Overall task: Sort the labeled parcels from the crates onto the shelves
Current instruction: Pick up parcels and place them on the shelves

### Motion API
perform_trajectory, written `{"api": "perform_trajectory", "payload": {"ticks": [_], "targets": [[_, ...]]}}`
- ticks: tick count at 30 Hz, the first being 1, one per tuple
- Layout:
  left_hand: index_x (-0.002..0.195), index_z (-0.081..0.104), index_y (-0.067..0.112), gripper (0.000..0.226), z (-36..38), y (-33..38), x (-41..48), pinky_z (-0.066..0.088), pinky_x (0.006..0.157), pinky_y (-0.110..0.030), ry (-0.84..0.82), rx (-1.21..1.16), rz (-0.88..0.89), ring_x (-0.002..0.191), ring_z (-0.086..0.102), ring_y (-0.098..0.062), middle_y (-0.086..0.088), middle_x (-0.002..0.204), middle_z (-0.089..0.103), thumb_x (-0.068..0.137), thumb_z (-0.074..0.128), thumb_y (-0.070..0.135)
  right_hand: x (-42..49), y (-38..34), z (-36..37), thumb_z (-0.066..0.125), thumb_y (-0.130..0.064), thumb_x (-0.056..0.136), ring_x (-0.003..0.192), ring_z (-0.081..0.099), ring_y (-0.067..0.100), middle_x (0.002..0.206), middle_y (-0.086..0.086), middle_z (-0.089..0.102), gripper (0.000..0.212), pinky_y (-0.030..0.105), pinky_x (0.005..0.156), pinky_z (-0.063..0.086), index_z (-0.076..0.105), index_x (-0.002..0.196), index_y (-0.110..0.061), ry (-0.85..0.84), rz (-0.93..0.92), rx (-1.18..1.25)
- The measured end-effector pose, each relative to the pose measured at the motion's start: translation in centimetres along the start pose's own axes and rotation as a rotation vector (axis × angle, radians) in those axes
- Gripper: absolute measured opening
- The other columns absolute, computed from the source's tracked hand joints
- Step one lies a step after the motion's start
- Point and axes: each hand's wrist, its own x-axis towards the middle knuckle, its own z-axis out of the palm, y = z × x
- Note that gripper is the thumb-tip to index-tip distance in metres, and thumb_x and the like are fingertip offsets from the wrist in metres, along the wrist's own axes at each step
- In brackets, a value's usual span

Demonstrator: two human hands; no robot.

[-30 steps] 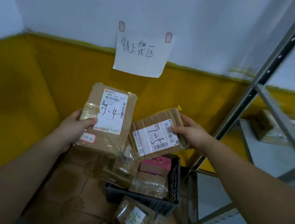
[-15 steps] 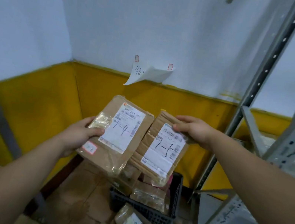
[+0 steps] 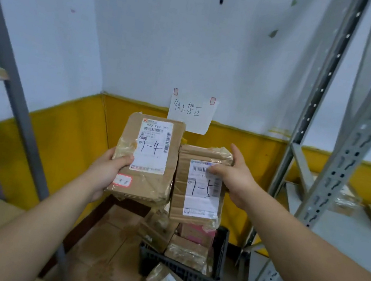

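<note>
Visible body parts: two forearms and two hands. The left forearm (image 3: 18, 222) and the right forearm (image 3: 309, 247) are bare along their full visible length, from wrist to frame edge. The left hand (image 3: 105, 173) and the right hand (image 3: 237, 182) are bare. Fingers (image 3: 235, 152) are short and rounded; nail detail is too blurred to resolve. Both forearms widen toward the lower frame corners.
</note>
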Motion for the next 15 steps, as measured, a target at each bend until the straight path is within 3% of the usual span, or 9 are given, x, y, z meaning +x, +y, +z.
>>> {"api": "perform_trajectory", "payload": {"ticks": [2, 4, 7, 11, 15], "targets": [[0.119, 0.050, 0.022, 0.024, -0.9, 0.3, -0.8, 0.052, 0.059, -0.032, 0.001, -0.026, 0.010, 0.073, 0.069, -0.021, -0.003, 0.095, 0.071, 0.096, 0.057, 0.017, -1.0, 0.0, 0.9, 0.081, -0.016, 0.080, 0.101, 0.068, 0.027, 0.132, 0.004, 0.053, 0.097, 0.050, 0.088, 0.057, 0.020, 0.153, -0.034, 0.121, -0.033, -0.011], [0.113, 0.051, 0.022, 0.020, -1.9, 0.5, -1.5, 0.053, 0.051, -0.028, -0.009, -0.048, 0.015, 0.064, 0.070, -0.016, -0.003, 0.092, 0.071, 0.095, 0.058, 0.016, -2.4, -0.3, 2.1, 0.080, -0.036, 0.080, 0.101, 0.067, 0.024, 0.128, 0.004, 0.058, 0.076, 0.048, 0.090, 0.056, 0.037, 0.142, -0.024, 0.268, -0.079, -0.036], [0.112, 0.051, 0.022, 0.020, -3.4, 0.6, -1.9, 0.052, 0.053, -0.029, -0.023, -0.063, 0.034, 0.061, 0.070, -0.014, -0.003, 0.092, 0.071, 0.094, 0.059, 0.016, -4.7, 0.3, 3.4, 0.073, -0.035, 0.087, 0.098, 0.070, 0.018, 0.121, 0.001, 0.066, 0.057, 0.043, 0.086, 0.059, 0.047, 0.136, -0.022, 0.205, -0.145, -0.050], [0.125, 0.047, 0.029, 0.037, -3.8, 0.3, -2.6, 0.054, 0.056, -0.031, -0.112, -0.085, 0.066, 0.073, 0.070, -0.016, -0.001, 0.102, 0.070, 0.093, 0.060, 0.015, -8.2, 2.2, 2.7, 0.080, -0.033, 0.067, 0.108, 0.068, 0.017, 0.129, -0.009, 0.064, 0.106, 0.047, 0.093, 0.055, 0.018, 0.151, -0.051, 0.076, -0.186, -0.117], [0.145, 0.031, 0.037, 0.065, -2.1, -0.6, -3.9, 0.055, 0.063, -0.036, -0.214, -0.114, 0.092, 0.085, 0.071, -0.018, 0.002, 0.115, 0.067, 0.093, 0.059, 0.010, -11.9, 3.2, 0.9, 0.080, -0.042, 0.068, 0.116, 0.064, 0.015, 0.135, -0.013, 0.059, 0.106, 0.051, 0.100, 0.051, 0.013, 0.148, -0.059, 0.210, -0.174, -0.112]]}}
